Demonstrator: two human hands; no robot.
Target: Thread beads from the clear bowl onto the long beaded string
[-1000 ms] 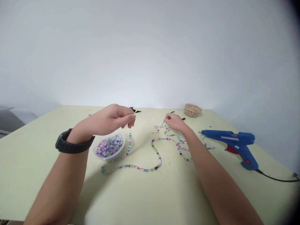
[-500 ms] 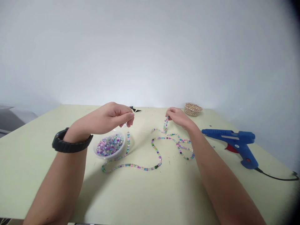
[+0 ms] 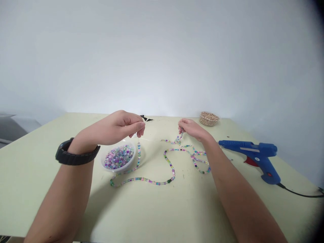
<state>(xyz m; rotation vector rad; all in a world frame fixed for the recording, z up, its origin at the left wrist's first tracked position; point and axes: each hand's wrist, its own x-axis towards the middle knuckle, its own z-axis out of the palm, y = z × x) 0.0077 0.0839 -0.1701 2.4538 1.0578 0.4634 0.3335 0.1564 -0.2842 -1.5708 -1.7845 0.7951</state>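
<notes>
My left hand (image 3: 129, 126) pinches a thin clear thread (image 3: 152, 139) between finger and thumb, and a short run of beads hangs from it (image 3: 138, 155). That run leads down beside a round translucent bowl (image 3: 117, 170) of mixed purple, teal and clear beads (image 3: 118, 157). The long bead strand (image 3: 152, 180) curves across the table to my right hand (image 3: 191, 130), whose fingertips hold a raised section of it. The thread spans the gap between my hands.
A blue hot glue gun (image 3: 253, 150) lies at the right, its black cord (image 3: 298, 193) trailing off the table edge. At the back stands a small bowl of wooden beads (image 3: 209, 118). A black scrap (image 3: 146, 118) lies behind my left hand, which wears a black watch (image 3: 76, 152).
My right hand has lifted a section of the strand off the table. The thread between my hands now shows as a straighter line, and my left hand has barely moved.
</notes>
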